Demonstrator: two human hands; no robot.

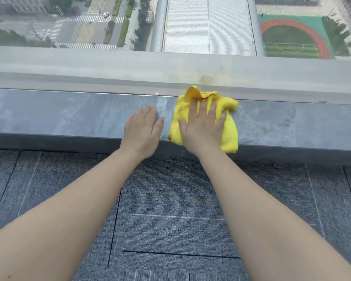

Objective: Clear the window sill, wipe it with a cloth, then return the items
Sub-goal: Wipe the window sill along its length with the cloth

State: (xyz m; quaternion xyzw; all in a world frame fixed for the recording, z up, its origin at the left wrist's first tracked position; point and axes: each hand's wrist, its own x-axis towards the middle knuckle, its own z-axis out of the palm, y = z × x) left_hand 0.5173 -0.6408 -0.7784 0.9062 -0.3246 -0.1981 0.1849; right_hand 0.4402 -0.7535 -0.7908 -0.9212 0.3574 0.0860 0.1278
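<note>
Head view, looking down over both bare forearms at a grey marbled window sill [69, 116] that runs across the frame, with the window glass [190, 23] behind it and grey carpet tiles [170, 199] in front of it. A yellow cloth [230, 128] lies bunched on the sill, its far edge touching the base of the glass, where a fold stands up, and its near corner hanging slightly over the sill's front edge. The right hand [203, 126] lies palm-down on the cloth, fingers [212, 110] extended and slightly spread; it presses flat on the fabric and does not close around it. The left hand [143, 130] rests palm-down on the bare sill just to the left of the cloth, fingers straight and close together, holding nothing; its wrist crosses the sill's front edge. A narrow strip of bare stone separates the left hand from the cloth. To the right of the cloth the sill surface shows faint specks and smudges near the glass; to the left of the cloth it appears smooth and lightly reflective. No other objects stand on the visible part of the sill.
</note>
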